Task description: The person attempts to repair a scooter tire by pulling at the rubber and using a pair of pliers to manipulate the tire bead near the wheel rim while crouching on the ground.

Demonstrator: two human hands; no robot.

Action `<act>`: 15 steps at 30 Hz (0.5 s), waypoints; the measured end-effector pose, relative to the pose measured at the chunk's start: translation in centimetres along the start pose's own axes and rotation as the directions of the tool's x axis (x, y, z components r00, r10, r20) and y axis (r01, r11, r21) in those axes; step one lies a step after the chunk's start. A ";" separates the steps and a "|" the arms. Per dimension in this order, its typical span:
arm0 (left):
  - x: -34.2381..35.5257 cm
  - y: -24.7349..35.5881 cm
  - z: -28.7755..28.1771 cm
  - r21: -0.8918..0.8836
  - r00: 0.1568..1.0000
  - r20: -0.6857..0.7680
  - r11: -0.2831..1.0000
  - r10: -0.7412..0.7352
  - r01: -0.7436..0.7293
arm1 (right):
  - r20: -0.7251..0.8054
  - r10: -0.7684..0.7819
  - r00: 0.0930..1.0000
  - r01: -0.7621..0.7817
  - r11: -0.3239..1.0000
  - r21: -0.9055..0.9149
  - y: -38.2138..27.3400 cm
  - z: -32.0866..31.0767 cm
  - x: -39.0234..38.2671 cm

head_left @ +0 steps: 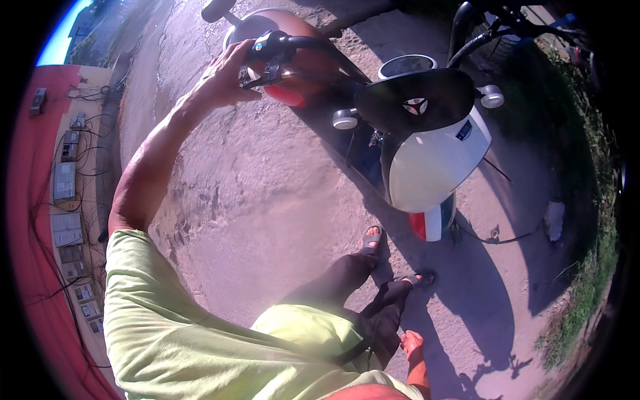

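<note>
A motorcycle with a white front panel (433,163) and a dark visor (427,100) stands at the upper right, its front pointing toward me. My left hand (230,72) reaches out at the upper left and is closed around the end of the handlebar (320,48), beside a black switch housing (268,48). Its thumb shows below the grip. Low at my right side hangs my right hand (412,344), away from the motorcycle. Its fingers look curled; whether anything is in them is too small to make out.
Near my sandalled feet is the red-and-white front mudguard (427,225). Turn signals (492,97) stick out beside the visor. A rounded reddish part (300,63) lies beyond the handlebar. Meter boxes and wires (65,180) line the wall at left; grass (590,267) edges the right.
</note>
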State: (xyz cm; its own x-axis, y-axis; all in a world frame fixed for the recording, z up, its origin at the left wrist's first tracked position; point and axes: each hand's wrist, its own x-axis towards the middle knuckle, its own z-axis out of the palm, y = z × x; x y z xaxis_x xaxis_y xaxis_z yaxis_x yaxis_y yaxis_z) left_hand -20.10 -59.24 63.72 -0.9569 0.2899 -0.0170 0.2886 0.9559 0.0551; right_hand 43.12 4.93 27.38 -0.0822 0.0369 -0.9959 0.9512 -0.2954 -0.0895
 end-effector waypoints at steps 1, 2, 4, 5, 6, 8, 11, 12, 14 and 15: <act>0.4 1.5 0.2 -0.038 1.000 0.017 0.999 0.011 -0.010 | 0.027 -0.030 0.999 0.029 0.999 0.018 1.1 -0.9 0.5; 0.5 0.8 0.9 -0.083 0.999 0.047 0.996 -0.021 0.025 | -0.040 0.013 0.999 -0.014 0.999 -0.035 1.4 -1.0 1.2; -1.3 -1.0 0.3 -0.165 0.996 0.041 0.983 -0.074 0.080 | 0.019 0.012 1.000 -0.010 0.996 -0.093 -0.7 0.2 2.2; -1.6 0.2 0.4 -0.127 0.990 0.088 0.985 -0.108 0.118 | -0.024 -0.012 1.000 0.009 0.993 -0.120 -1.2 -0.2 1.9; -2.5 -1.5 -1.5 0.023 0.976 0.107 0.981 -0.192 0.191 | -0.007 -0.029 1.000 0.027 0.984 -0.174 -3.3 1.0 2.6; -3.3 -4.6 -1.2 0.098 0.985 -0.020 0.980 -0.174 0.175 | 0.037 -0.075 0.996 0.080 0.989 -0.127 -4.0 0.6 3.7; -0.5 -1.9 -0.6 0.089 0.970 0.057 0.969 -0.237 0.231 | 0.012 -0.045 0.999 0.046 0.994 -0.095 -2.6 1.0 3.1; -0.5 -3.2 -0.1 0.007 0.967 0.074 0.969 -0.245 0.245 | 0.001 -0.046 0.999 0.046 0.997 -0.069 -2.4 1.4 2.7; -1.5 -4.6 1.4 -0.043 0.986 0.031 0.985 -0.164 0.165 | -0.029 -0.059 0.998 0.058 0.997 -0.049 -1.9 1.7 2.8; -2.1 -4.6 1.5 -0.011 0.997 -0.026 0.998 -0.070 0.070 | -0.014 -0.080 0.997 0.080 0.997 0.023 -1.3 1.5 3.3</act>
State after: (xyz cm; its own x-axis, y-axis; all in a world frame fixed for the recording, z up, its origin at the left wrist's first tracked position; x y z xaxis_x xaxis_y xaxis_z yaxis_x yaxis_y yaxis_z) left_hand -19.35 -64.13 61.97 -0.9753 0.2210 0.0047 0.2209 0.9732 0.0647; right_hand 41.18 3.94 24.22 -0.1538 0.0740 -0.9853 0.9344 -0.3132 -0.1694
